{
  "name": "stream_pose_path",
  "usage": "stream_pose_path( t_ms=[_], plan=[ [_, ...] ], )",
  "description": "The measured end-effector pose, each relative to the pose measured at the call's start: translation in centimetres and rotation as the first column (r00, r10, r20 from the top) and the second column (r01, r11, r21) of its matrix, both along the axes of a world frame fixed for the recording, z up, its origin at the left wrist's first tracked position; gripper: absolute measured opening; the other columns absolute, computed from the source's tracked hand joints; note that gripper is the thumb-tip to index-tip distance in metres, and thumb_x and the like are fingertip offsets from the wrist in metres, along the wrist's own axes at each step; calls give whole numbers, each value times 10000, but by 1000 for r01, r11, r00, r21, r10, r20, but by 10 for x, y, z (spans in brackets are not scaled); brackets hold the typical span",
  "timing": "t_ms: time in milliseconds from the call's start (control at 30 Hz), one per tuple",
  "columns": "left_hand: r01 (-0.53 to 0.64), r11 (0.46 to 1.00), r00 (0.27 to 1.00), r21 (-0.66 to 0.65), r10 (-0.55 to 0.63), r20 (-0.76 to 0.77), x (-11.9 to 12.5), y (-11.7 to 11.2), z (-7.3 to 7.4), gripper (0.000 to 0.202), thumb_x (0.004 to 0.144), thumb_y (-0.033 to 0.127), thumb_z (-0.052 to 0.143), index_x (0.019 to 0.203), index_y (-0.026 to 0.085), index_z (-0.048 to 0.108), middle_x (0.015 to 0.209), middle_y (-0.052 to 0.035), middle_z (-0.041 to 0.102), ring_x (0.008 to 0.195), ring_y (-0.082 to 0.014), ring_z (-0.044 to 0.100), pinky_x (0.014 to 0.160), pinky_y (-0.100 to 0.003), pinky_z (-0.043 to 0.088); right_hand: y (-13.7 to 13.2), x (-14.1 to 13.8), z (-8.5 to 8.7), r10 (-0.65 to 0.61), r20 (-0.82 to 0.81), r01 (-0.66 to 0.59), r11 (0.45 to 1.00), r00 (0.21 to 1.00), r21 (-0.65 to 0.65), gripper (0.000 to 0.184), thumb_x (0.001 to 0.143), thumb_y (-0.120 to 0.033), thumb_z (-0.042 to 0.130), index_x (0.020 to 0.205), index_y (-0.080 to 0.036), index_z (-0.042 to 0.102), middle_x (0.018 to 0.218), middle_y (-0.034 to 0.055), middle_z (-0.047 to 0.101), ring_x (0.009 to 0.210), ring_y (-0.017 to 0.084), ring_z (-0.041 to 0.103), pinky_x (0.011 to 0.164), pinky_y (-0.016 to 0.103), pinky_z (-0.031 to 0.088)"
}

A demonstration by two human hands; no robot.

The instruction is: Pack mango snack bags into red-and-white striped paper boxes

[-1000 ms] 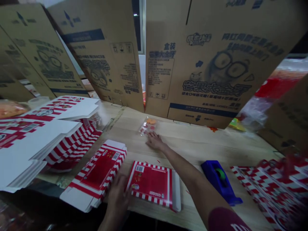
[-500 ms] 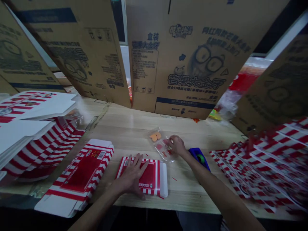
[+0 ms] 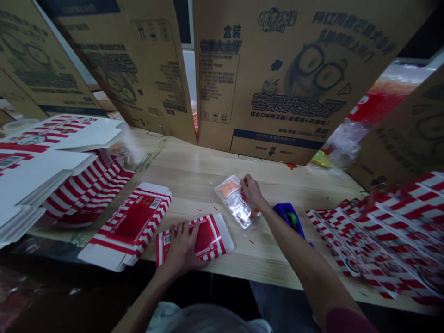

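Observation:
My left hand [image 3: 182,249] lies over a small red-and-white striped carton [image 3: 210,235] at the table's front edge. Its fingers reach across the printed face and its thumb is down by the near side, gripping the carton, which sits at a slant. My right hand [image 3: 252,190] is closed on the right edge of a clear plastic packet [image 3: 236,203]. Orange and reddish pieces show through the shiny film. Just right of my right forearm is a blue tape dispenser [image 3: 290,218] with a green core.
Another striped carton [image 3: 133,222] lies left of my left hand. Stacked flat cartons [image 3: 45,171] fill the far left, and more striped cartons [image 3: 385,236] the right. Large cardboard boxes [image 3: 277,92] stand along the back. Small red scraps dot the wooden table [image 3: 187,171].
My left hand has drawn the striped carton toward the front edge and turned it, its fingers less spread. My right hand has shifted the packet slightly, and the film now catches glare. The view has tilted.

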State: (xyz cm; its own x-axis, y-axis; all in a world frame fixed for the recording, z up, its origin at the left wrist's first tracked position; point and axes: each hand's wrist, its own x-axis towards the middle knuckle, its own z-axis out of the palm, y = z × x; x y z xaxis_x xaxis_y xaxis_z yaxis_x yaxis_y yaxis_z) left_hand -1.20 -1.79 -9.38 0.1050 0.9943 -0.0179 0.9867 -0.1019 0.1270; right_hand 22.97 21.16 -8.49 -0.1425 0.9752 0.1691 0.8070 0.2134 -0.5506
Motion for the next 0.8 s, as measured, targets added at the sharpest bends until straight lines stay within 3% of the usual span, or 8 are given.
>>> stream_pose_path(
  t_ms=[100,267,433,567,633,733,800],
  plan=[
    [-31,999,999,43,29,34,-1,0,0,1007,521,543,733,1378,114,421,1309,-245,478,1224,-437,411,1063,-598,204,-31,12,9,68,-59,-67,998,996,17,359,912,-231,378,1217,-148,548,870,57,675,685,160,612,647,249,446],
    [-46,993,997,113,38,68,0,-1,2,989,532,536,734,1371,129,406,1305,-232,472,1207,-418,417,1061,-585,199,-74,28,8,203,-93,-196,977,975,84,436,878,-184,399,1271,-176,587,1023,95,649,893,198,603,815,303,459],
    [-39,988,997,147,29,68,1,-4,1,994,523,545,736,1361,121,411,1303,-237,471,1209,-419,408,1065,-588,191,-89,44,8,204,-114,-198,978,972,59,464,884,-185,393,1313,-170,567,877,64,602,782,184,570,743,296,461],
    [-36,986,997,160,24,74,2,-3,3,1006,556,586,708,1374,90,397,1307,-252,463,1208,-419,407,1054,-585,216,-98,46,18,222,-102,-220,975,970,36,466,890,-175,400,1331,-180,552,859,51,579,772,179,557,734,286,452],
    [-20,985,998,173,8,69,4,-3,5,1005,549,575,716,1373,95,399,1310,-245,463,1208,-413,409,1061,-575,218,-108,41,26,339,-66,-342,939,938,-28,428,922,-202,394,1311,-219,571,860,43,572,775,175,561,731,273,442],
    [18,977,998,211,-30,55,8,-3,7,999,538,524,737,1384,119,392,1340,-232,443,1240,-416,387,1088,-574,183,-124,28,38,557,-12,-553,821,830,-142,379,967,-282,389,1294,-285,581,906,36,580,822,175,572,764,261,432],
    [57,971,996,231,-70,50,12,-4,7,1002,539,494,743,1394,115,383,1361,-241,421,1270,-428,358,1100,-589,151,-130,19,41,637,29,-620,760,771,-196,371,976,-327,398,1305,-318,567,961,39,590,875,181,574,814,271,429]
  ],
)
